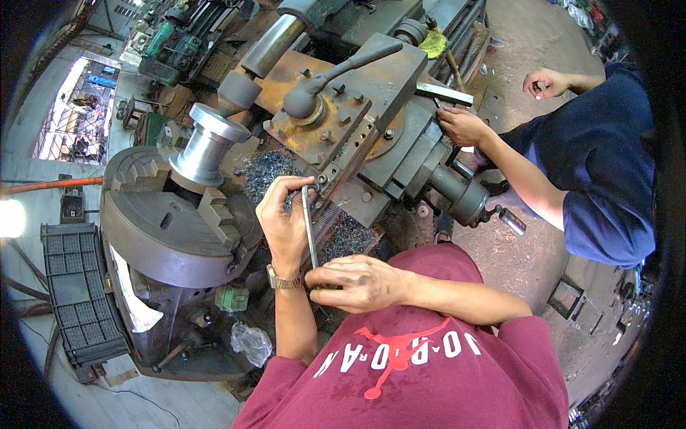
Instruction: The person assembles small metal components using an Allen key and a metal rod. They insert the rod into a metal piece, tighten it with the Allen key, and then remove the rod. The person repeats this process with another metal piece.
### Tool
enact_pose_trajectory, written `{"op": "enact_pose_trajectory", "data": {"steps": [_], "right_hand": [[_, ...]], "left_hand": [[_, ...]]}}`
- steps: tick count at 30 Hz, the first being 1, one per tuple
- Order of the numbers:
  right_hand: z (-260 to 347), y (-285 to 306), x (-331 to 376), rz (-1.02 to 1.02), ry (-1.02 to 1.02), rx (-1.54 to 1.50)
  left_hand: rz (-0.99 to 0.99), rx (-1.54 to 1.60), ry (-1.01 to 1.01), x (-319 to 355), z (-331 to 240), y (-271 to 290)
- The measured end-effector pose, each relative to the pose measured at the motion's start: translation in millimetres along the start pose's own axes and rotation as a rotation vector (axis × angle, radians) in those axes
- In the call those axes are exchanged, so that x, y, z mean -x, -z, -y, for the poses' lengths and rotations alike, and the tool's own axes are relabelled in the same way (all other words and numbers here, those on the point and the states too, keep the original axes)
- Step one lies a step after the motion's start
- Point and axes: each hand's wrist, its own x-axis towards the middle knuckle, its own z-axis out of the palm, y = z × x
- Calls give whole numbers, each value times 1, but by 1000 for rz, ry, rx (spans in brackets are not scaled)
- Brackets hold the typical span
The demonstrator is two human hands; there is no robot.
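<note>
A grey hex key (310, 232) stretches between my hands, its bent end at a socket screw (322, 179) on the side of the lathe's tool post (321, 129). My left hand (281, 213), with a metal watch on its wrist, closes its fingers about the bent upper end. Around the long arm's lower end my right hand (355, 281) is closed, smudged with dark grime. Left of my hands, a silvery spool-shaped metal part (201, 149) stands out from the jaws of the big round chuck (182, 218).
A black-knobbed clamp lever (343, 75) tops the tool post. Curly metal chips (268, 171) lie below. At right, a co-worker in dark blue has one hand (463, 127) by the slide; a crank handle (511, 220) juts out. A clear plastic bag (250, 343) lies near the lathe base.
</note>
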Motion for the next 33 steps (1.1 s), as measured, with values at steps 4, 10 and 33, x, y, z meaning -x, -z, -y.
{"op": "enact_pose_trajectory", "data": {"steps": [4, 10, 33], "right_hand": [[-1, 15, 11, -252, 67, 19], [-2, 34, 37, -363, -82, -115], [-126, 112, -52, -869, -616, -592]], "left_hand": [[-2, -26, -36, -3, 2, -1], [-5, -82, -9, -1, 5, -4], [-179, -88, 111, 8, -5, -14]]}}
